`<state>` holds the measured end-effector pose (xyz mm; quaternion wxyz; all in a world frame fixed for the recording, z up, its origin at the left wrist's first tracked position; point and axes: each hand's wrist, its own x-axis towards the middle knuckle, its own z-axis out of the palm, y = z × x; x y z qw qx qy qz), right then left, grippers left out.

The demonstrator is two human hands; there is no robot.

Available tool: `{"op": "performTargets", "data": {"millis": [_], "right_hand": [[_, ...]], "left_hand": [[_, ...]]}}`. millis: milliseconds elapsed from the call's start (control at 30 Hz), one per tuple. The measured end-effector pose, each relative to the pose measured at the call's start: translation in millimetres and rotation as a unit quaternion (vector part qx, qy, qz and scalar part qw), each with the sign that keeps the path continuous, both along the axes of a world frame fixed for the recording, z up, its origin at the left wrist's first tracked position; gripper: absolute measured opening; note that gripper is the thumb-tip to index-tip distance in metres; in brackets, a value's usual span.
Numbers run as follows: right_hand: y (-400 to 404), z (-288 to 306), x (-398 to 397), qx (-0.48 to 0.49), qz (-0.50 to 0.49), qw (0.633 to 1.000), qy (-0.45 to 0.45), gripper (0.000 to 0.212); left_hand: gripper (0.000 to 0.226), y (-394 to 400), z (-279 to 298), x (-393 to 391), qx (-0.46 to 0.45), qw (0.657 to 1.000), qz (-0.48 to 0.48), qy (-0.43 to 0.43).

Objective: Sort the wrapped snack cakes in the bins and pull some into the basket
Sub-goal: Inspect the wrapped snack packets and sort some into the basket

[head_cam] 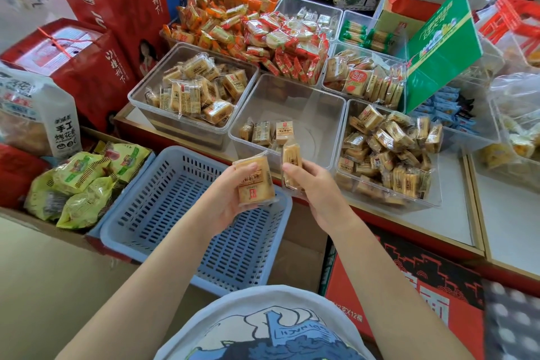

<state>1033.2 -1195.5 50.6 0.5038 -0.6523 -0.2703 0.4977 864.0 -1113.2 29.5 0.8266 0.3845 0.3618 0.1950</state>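
Gripping cakes (256,183), each hand (230,199).

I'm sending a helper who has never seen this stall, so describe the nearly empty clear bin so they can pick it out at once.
Start at the blue slotted basket at the counter's front edge. Directly behind it, past the left hand and right hand each holding a snack cake, sits the nearly empty bin. The clear bins either side are piled with tan cakes; this one holds only a few along its near wall, its bottom mostly bare.

Basket (140,213) sits left of and before the middle bin (327,114).
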Motion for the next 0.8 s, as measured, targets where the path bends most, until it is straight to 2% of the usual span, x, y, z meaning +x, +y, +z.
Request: {"op": "performTargets", "data": {"millis": [67,200,300,433,633,700,800], "right_hand": [[0.8,2.5,-1.0,-0.002,-0.008,0.999,0.037,0.024],[-0.3,6.0,-0.5,-0.006,-0.024,0.992,0.124,0.026],[-2.0,7.5,0.1,-0.007,-0.005,0.991,0.135,0.030],[-0.1,2.9,1.8,-0.010,0.005,0.992,0.122,0.033],[0.3,-1.5,2.3,-0.044,-0.012,0.992,0.113,0.035],[0.6,-2.5,1.3,-0.044,-0.010,0.992,0.117,0.033],[1.9,-5.3,-0.5,-0.058,-0.035,0.990,0.122,0.025]], "left_hand": [[0.055,-2.1,2.1,3.6,-0.003,1.000,0.000,0.010],[0.045,-2.5,-2.9,8.8,-0.035,0.999,0.021,0.025],[0.041,0.3,-5.9,9.3,-0.094,0.994,0.035,-0.042],[0.050,3.2,-5.2,12.6,-0.140,0.987,0.043,-0.063],[0.055,6.3,-6.2,13.6,-0.104,0.993,0.045,-0.019],[0.047,5.7,-4.1,13.3,-0.060,0.998,0.029,-0.016],[0.040,8.5,-5.7,14.1,-0.028,0.998,0.055,-0.031]]}}
